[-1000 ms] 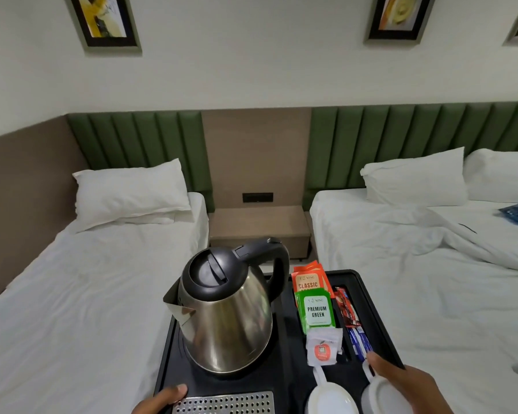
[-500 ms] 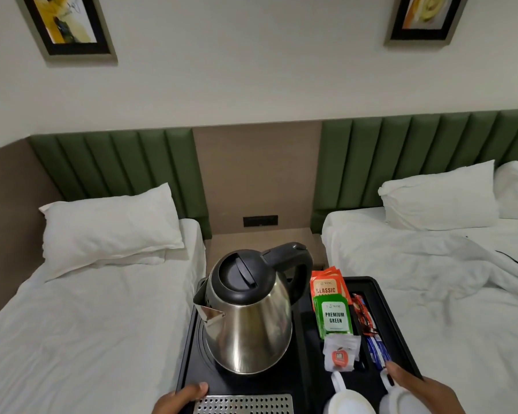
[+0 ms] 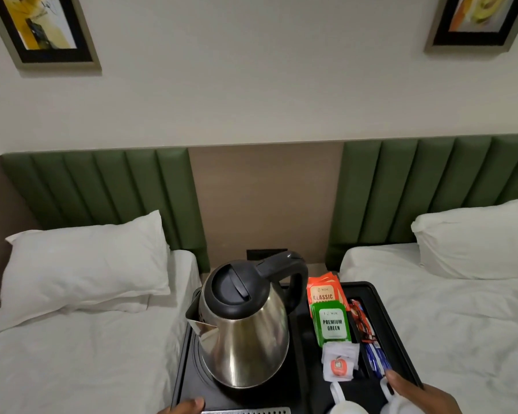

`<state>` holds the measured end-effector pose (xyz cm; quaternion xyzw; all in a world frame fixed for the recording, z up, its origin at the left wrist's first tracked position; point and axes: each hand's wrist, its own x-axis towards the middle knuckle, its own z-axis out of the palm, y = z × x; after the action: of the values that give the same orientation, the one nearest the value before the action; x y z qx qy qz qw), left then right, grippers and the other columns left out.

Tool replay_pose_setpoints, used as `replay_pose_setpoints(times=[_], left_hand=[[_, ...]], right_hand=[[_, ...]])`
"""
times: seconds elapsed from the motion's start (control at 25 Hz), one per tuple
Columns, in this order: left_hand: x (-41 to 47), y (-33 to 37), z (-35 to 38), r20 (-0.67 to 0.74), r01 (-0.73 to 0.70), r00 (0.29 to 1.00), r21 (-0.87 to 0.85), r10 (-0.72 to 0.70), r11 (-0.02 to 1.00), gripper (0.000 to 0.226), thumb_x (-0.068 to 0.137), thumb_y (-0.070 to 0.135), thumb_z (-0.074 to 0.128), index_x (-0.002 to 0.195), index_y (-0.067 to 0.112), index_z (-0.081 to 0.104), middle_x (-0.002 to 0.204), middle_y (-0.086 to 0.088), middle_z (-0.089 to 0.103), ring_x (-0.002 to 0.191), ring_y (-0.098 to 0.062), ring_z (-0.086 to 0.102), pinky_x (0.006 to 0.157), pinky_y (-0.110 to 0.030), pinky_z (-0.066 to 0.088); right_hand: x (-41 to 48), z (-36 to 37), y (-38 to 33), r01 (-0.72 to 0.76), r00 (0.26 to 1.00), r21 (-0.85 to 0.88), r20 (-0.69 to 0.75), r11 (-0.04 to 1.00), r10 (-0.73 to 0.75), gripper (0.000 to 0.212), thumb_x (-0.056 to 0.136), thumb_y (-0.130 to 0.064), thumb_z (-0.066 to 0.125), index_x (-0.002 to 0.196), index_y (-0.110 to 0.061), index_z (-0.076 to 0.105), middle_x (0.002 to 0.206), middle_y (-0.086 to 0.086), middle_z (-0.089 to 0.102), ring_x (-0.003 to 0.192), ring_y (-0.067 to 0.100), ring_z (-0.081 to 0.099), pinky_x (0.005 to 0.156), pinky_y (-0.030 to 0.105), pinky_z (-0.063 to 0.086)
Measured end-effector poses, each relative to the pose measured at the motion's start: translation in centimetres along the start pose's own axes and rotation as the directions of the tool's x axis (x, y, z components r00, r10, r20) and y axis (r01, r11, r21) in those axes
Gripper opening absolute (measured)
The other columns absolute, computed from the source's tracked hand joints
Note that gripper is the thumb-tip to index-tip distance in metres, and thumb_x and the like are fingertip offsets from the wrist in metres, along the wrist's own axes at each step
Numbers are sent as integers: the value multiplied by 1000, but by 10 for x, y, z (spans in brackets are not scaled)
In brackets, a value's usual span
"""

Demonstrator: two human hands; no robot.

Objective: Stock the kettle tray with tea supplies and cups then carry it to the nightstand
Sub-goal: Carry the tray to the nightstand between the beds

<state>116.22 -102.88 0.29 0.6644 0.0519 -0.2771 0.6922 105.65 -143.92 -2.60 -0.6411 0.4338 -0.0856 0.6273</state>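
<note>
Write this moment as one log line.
phase: carrying | left hand: on tray near edge | right hand: on tray | kettle: upright

Two white-sheeted beds: left bed (image 3: 81, 354) at 8 o'clock, right bed (image 3: 461, 339) at 4 o'clock. White pillow (image 3: 84, 264) at 9 o'clock, another pillow (image 3: 476, 240) at 3 o'clock. Green padded headboard panels (image 3: 102, 186) behind both. Dark wall socket (image 3: 257, 254) at centre. Framed pictures at 11 o'clock (image 3: 42, 25) and 1 o'clock (image 3: 479, 19) on pale wall (image 3: 257, 70).

Gap btwn beds (image 3: 84, 354) narrow; tray (image 3: 398, 330) fills it.
</note>
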Motion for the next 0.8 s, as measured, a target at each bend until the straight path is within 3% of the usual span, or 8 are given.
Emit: replay_pose_setpoints(times=[0.08, 0.2, 0.28, 0.36, 0.48, 0.52, 0.64, 0.8], left_hand=[[45, -4, 5, -39, -52, 998, -1, 52, 999, 24, 87, -14, 62, 110, -13, 70, 115, -24, 71, 112, -35, 63, 114, -41, 39], [112, 6, 17, -133, -102, 986, -17, 99, 995, 27, 83, -17, 62, 80, 2, 82, 90, -6, 82, 90, -15, 72, 87, -21, 52], [177, 7, 16, -138, -90, 987, -79, 78, 993, 28, 80, -15, 64, 70, 4, 82, 80, -1, 82, 92, -20, 68, 96, -30, 46], [253, -15, 1, -140, -43, 990, -77, 31, 996, 17, 77, -11, 69, 73, 1, 80, 95, -19, 79, 108, -35, 64, 112, -44, 39], [379, -55, -24, -138, -52, 989, -32, 47, 998, 21, 63, 3, 81, 84, 1, 82, 112, -28, 74, 113, -38, 67, 112, -48, 41], [426, -80, -35, -126, -53, 991, -11, 52, 999, 32, 57, 10, 85, 87, 3, 83, 110, -25, 76, 107, -37, 71, 106, -46, 45], [543, -141, -56, -32, 43, 999, -30, -44, 999, 46, 58, 24, 85, 100, 5, 81, 108, -26, 77, 99, -42, 75, 96, -48, 55], [659, -211, -64, -18, 73, 997, -61, -75, 995, 37, 70, 30, 81, 98, 5, 81, 104, -28, 77, 90, -45, 75, 85, -46, 61]], right_hand=[[49, 15, -7, 23, 999, -2, 41, 1000, -23, 12, 69, -15, 93, 64, -12, 84, 84, -2, 83, 99, 13, 63, 108, 31, 41], [116, 45, -14, 56, 993, 60, 105, 997, -62, 12, 63, -18, 93, 66, -27, 86, 79, -16, 81, 93, 3, 62, 107, 30, 39], [166, 74, -9, 77, 989, 85, 120, 993, -87, 14, 58, -22, 93, 70, -17, 86, 91, -3, 83, 92, 6, 64, 108, 31, 40], [221, 102, 14, 84, 987, 88, 131, 993, -95, 20, 54, -32, 91, 67, -18, 84, 90, -2, 81, 86, 6, 66, 101, 27, 44], [315, 156, 59, 103, 966, -1, 237, 995, -100, 46, 59, -58, 83, 85, -20, 81, 79, -11, 82, 72, -1, 75, 70, 12, 54], [353, 178, 84, 113, 964, 2, 240, 994, -110, 51, 58, -63, 80, 88, -21, 79, 78, -13, 82, 71, 1, 75, 67, 15, 54], [452, 232, 145, 158, 967, 48, 194, 986, -165, 55, 50, -67, 83, 80, -21, 86, 86, -5, 83, 89, 18, 73, 87, 37, 53], [557, 291, 214, 187, 979, 142, 60, 972, -197, 77, 42, -58, 91, 94, -2, 83, 111, 26, 76, 107, 45, 69, 97, 53, 52]])
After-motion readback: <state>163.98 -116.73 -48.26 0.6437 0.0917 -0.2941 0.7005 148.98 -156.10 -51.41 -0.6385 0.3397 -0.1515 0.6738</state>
